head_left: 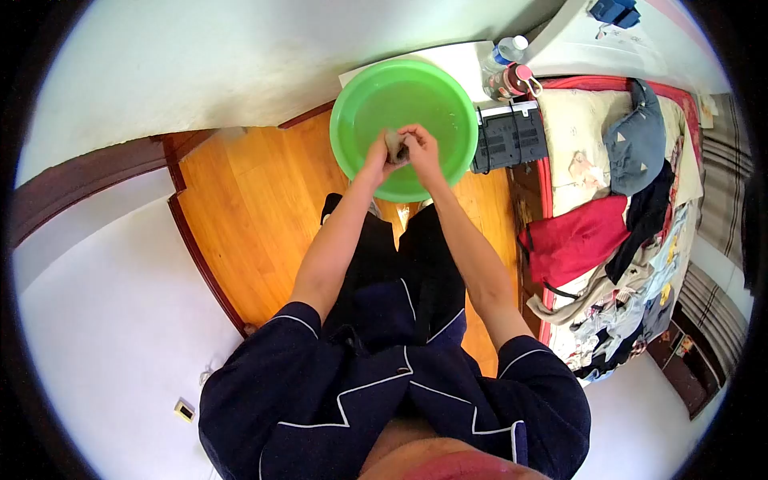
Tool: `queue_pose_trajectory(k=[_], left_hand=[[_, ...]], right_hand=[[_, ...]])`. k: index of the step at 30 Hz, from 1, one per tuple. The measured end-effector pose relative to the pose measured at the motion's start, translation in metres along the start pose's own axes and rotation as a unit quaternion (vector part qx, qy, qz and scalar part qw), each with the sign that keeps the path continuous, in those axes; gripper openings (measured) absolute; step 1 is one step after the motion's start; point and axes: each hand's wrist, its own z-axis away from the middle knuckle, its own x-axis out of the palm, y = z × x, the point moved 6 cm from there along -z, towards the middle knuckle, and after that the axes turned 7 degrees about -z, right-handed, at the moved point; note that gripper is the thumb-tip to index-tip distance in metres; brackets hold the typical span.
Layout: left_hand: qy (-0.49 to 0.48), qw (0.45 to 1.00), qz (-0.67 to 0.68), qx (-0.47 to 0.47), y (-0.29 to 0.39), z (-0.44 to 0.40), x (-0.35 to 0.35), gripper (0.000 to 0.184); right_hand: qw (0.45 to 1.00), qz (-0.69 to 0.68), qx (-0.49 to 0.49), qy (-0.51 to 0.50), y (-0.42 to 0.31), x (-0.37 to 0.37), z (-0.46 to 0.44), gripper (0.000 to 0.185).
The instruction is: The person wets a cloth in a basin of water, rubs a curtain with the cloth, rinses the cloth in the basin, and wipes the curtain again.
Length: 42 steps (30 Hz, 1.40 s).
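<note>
A round green basin stands in front of me at the top middle, with what looks like water inside. Over its near half, my left hand and my right hand are close together. Between them is a small grey-brown, wet-looking cloth, bunched up, and the fingers of both hands are closed on it. Parts of the cloth are hidden by the fingers.
Right of the basin are a dark grey case, a clear bottle and a dark red bottle. A bed farther right bears a red garment, a grey-blue cushion and other clothes. A wall rises behind.
</note>
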Motion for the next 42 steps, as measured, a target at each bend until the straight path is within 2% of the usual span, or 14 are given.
queue_pose_trajectory(k=[1, 2, 8, 9, 11, 15, 19, 23, 26, 29, 34, 37, 40, 42], left_hand=[[-0.001, 0.999, 0.034, 0.017, 0.008, 0.006, 0.008, 0.041], [-0.005, 0.999, 0.030, 0.017, 0.009, 0.004, 0.009, 0.041], [0.043, 0.995, 0.079, 0.033, 0.010, 0.006, 0.008, 0.028], [0.085, 0.993, 0.042, 0.074, 0.014, 0.008, 0.010, 0.028], [0.132, 0.985, 0.008, 0.111, 0.019, 0.012, 0.008, 0.028], [0.186, 0.958, -0.139, 0.168, 0.035, 0.021, 0.009, 0.030], [0.221, 0.897, -0.303, 0.233, 0.063, 0.035, 0.023, 0.034], [0.232, 0.897, -0.297, 0.232, 0.072, 0.039, 0.029, 0.036], [0.204, 0.845, -0.394, 0.297, 0.087, 0.037, 0.031, 0.034], [0.201, 0.860, -0.374, 0.284, 0.103, 0.070, 0.031, 0.039], [0.056, 0.923, -0.300, 0.235, 0.086, 0.099, 0.025, 0.047], [0.028, 0.874, -0.417, 0.247, 0.068, 0.135, 0.025, 0.052], [-0.018, 0.789, -0.530, 0.311, 0.038, 0.163, 0.038, 0.049], [-0.191, 0.810, -0.497, 0.245, -0.005, 0.170, 0.047, 0.044]], right_hand=[[0.967, 0.203, -0.148, 0.044, -0.019, 0.002, 0.005, 0.016], [0.869, 0.394, -0.286, 0.086, -0.036, 0.013, 0.013, 0.016], [0.860, 0.421, -0.211, 0.194, -0.008, 0.022, 0.032, 0.028], [0.862, 0.420, -0.210, 0.191, -0.007, 0.024, 0.031, 0.028], [0.912, 0.331, -0.173, 0.171, -0.003, 0.022, 0.026, 0.029], [0.896, 0.412, -0.115, 0.116, -0.014, 0.023, 0.018, 0.031], [0.893, 0.418, -0.152, 0.064, -0.036, 0.029, 0.015, 0.031], [0.868, 0.458, -0.192, -0.001, -0.047, 0.033, 0.010, 0.035], [0.862, 0.482, -0.155, 0.028, -0.044, 0.035, 0.009, 0.035], [0.885, 0.436, -0.156, 0.053, -0.063, 0.045, 0.024, 0.033], [0.890, 0.382, -0.181, 0.173, -0.087, 0.039, 0.083, 0.032], [0.895, 0.335, -0.170, 0.239, -0.083, 0.030, 0.134, 0.031], [0.893, 0.293, -0.135, 0.312, -0.069, 0.012, 0.187, 0.029], [0.903, 0.164, -0.113, 0.380, -0.057, 0.015, 0.229, 0.027]])
